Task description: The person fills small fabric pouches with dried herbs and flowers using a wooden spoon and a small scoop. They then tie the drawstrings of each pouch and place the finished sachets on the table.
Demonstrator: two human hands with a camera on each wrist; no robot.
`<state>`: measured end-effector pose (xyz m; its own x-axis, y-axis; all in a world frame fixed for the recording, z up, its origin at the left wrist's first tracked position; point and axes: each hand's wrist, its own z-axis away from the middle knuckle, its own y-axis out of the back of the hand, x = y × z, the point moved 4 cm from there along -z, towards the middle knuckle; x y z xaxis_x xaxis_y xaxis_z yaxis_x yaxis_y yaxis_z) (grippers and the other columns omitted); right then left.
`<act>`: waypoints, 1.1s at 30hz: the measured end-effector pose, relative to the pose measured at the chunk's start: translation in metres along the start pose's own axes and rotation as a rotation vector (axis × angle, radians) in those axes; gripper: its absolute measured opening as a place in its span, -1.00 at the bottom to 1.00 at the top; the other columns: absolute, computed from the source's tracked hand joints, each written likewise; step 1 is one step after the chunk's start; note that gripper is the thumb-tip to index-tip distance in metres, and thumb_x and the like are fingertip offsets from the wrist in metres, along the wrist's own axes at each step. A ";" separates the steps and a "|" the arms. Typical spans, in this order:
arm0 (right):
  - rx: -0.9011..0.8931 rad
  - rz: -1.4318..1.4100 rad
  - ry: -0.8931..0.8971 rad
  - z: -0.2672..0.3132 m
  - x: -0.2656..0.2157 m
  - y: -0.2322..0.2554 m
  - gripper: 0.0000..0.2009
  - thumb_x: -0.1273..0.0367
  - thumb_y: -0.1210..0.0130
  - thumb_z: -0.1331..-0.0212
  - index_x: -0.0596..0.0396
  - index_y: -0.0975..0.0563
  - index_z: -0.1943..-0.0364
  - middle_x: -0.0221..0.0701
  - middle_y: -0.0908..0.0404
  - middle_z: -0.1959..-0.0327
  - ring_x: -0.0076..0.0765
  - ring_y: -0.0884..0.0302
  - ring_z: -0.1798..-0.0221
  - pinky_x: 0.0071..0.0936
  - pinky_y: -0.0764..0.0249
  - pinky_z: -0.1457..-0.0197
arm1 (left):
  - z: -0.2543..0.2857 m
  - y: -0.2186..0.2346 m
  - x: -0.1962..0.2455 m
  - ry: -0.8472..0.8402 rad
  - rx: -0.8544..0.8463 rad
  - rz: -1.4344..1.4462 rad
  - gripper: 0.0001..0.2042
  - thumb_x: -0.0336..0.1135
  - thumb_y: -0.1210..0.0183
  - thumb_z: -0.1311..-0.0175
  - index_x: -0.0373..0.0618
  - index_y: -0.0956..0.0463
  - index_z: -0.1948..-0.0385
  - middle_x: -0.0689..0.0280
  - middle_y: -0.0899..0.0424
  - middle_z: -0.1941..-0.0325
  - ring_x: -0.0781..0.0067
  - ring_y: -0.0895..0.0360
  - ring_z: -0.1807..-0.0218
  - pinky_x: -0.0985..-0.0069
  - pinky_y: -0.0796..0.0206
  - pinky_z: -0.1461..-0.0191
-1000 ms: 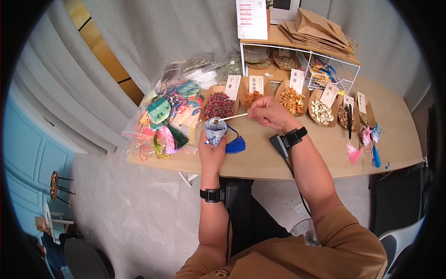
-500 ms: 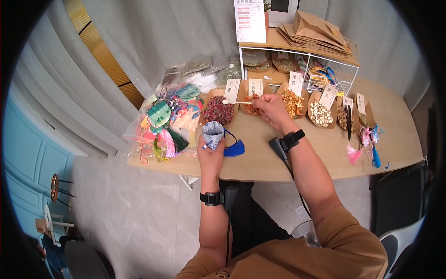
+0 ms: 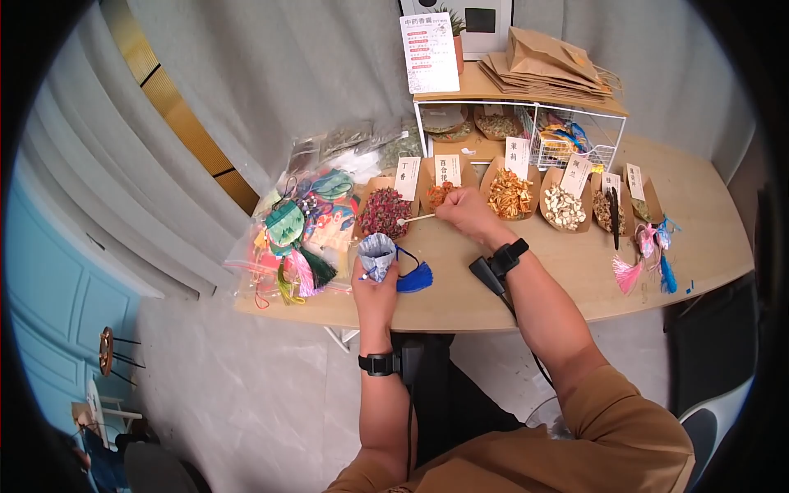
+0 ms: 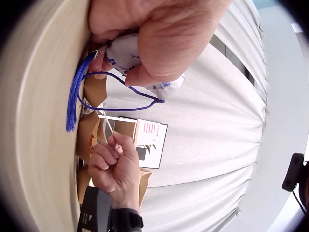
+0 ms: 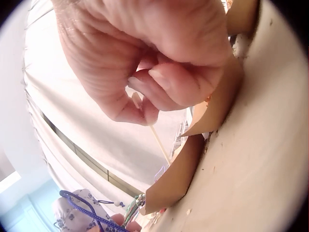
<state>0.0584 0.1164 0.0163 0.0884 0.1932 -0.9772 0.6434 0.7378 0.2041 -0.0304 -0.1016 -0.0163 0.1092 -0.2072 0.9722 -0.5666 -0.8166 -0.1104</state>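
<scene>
My left hand (image 3: 375, 297) grips a small white-and-blue floral drawstring pouch (image 3: 377, 253) with its mouth upward. A blue tassel (image 3: 416, 278) hangs beside it on a blue cord (image 4: 120, 109). In my right hand (image 3: 470, 215), the thumb and fingers pinch the thin handle of a small pale spoon (image 3: 421, 218). The spoon's head overlaps the right edge of the dried rosebuds (image 3: 385, 212), which fill a brown paper tray (image 3: 362, 232). The right wrist view shows the handle (image 5: 161, 145) running down from the fingertips past the trays.
More paper trays hold dried orange petals (image 3: 509, 195), pale slices (image 3: 565, 207) and other herbs, with upright label cards (image 3: 407, 177). Left lies a plastic bag with tasselled pouches (image 3: 284, 223). A shelf (image 3: 526, 99) with paper bags (image 3: 559, 62) stands behind; small tasselled ornaments (image 3: 649, 246) lie right.
My right hand has brought the spoon from the pouch's mouth across to the rosebuds and lowered its head there. My left hand still holds the pouch; the head view has tilted slightly.
</scene>
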 end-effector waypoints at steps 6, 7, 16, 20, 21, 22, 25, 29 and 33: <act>-0.118 -0.077 -0.108 0.013 -0.015 -0.006 -0.71 0.38 -0.20 -0.05 0.02 -0.41 0.75 -0.57 -0.35 0.80 -0.67 -0.20 0.78 -0.59 -0.05 0.74 | 0.000 -0.001 -0.002 0.004 -0.007 0.014 -0.71 -0.56 -0.19 -0.18 -0.23 -0.44 0.04 0.37 -0.58 0.13 0.62 -0.48 0.12 0.62 -0.35 0.04; -0.123 -0.070 -0.129 0.016 -0.020 -0.006 -0.71 0.38 -0.20 -0.06 0.02 -0.41 0.74 -0.57 -0.34 0.80 -0.66 -0.18 0.80 -0.59 -0.03 0.75 | 0.000 0.000 -0.002 0.004 -0.009 0.016 -0.71 -0.56 -0.18 -0.18 -0.23 -0.44 0.04 0.37 -0.57 0.14 0.62 -0.48 0.12 0.62 -0.35 0.04; -0.115 -0.140 -0.221 0.011 -0.007 -0.006 -0.73 0.35 -0.19 -0.10 -0.02 -0.41 0.70 -0.56 -0.32 0.82 -0.65 -0.16 0.84 -0.59 0.04 0.79 | 0.001 -0.001 0.004 -0.019 -0.010 -0.001 -0.70 -0.56 -0.18 -0.19 -0.23 -0.43 0.03 0.37 -0.57 0.13 0.62 -0.48 0.12 0.62 -0.34 0.04; -0.096 -0.085 -0.246 0.011 -0.008 -0.004 -0.72 0.34 -0.18 -0.11 -0.05 -0.39 0.70 -0.57 -0.32 0.82 -0.66 -0.16 0.84 -0.60 0.09 0.82 | 0.001 -0.001 0.004 -0.018 -0.010 -0.002 -0.69 -0.55 -0.18 -0.19 -0.24 -0.43 0.01 0.36 -0.57 0.11 0.61 -0.48 0.11 0.61 -0.35 0.03; -0.093 -0.093 -0.246 0.010 -0.006 -0.004 -0.71 0.34 -0.17 -0.11 -0.05 -0.38 0.70 -0.57 -0.32 0.82 -0.66 -0.17 0.85 -0.60 0.10 0.82 | 0.001 -0.001 0.003 -0.005 -0.012 0.007 -0.68 -0.55 -0.18 -0.19 -0.24 -0.43 0.01 0.36 -0.57 0.11 0.61 -0.48 0.10 0.61 -0.35 0.02; -0.091 -0.099 -0.247 0.007 -0.001 -0.005 -0.71 0.33 -0.17 -0.11 -0.06 -0.38 0.71 -0.57 -0.32 0.82 -0.66 -0.17 0.85 -0.60 0.11 0.82 | 0.001 -0.001 0.002 0.008 -0.013 0.016 -0.68 -0.55 -0.19 -0.19 -0.24 -0.43 0.01 0.35 -0.57 0.11 0.61 -0.48 0.10 0.61 -0.35 0.02; -0.092 -0.095 -0.244 0.007 0.000 -0.005 -0.70 0.32 -0.17 -0.13 -0.06 -0.37 0.71 -0.56 -0.32 0.83 -0.66 -0.17 0.85 -0.60 0.11 0.82 | 0.001 0.000 0.001 0.018 -0.014 0.022 -0.68 -0.55 -0.19 -0.19 -0.24 -0.43 0.00 0.35 -0.57 0.10 0.61 -0.48 0.09 0.60 -0.35 0.01; -0.118 -0.050 -0.240 0.012 -0.008 -0.007 -0.69 0.30 -0.17 -0.17 -0.06 -0.37 0.69 -0.56 -0.32 0.83 -0.66 -0.17 0.85 -0.59 0.10 0.82 | 0.000 0.000 -0.002 -0.002 -0.017 0.003 -0.68 -0.55 -0.18 -0.19 -0.24 -0.42 0.00 0.35 -0.57 0.10 0.61 -0.48 0.10 0.61 -0.35 0.03; -0.120 -0.068 -0.253 0.011 -0.006 -0.009 -0.69 0.29 -0.17 -0.19 -0.05 -0.39 0.67 -0.55 -0.34 0.81 -0.66 -0.18 0.84 -0.59 0.06 0.81 | 0.000 0.000 -0.003 -0.031 -0.011 0.015 -0.71 -0.55 -0.19 -0.21 -0.21 -0.44 0.03 0.37 -0.58 0.18 0.63 -0.48 0.19 0.63 -0.35 0.12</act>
<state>0.0606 0.1010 0.0194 0.2442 -0.0158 -0.9696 0.5614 0.8175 0.1280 -0.0311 -0.1009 -0.0188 0.1258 -0.2365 0.9634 -0.5772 -0.8073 -0.1228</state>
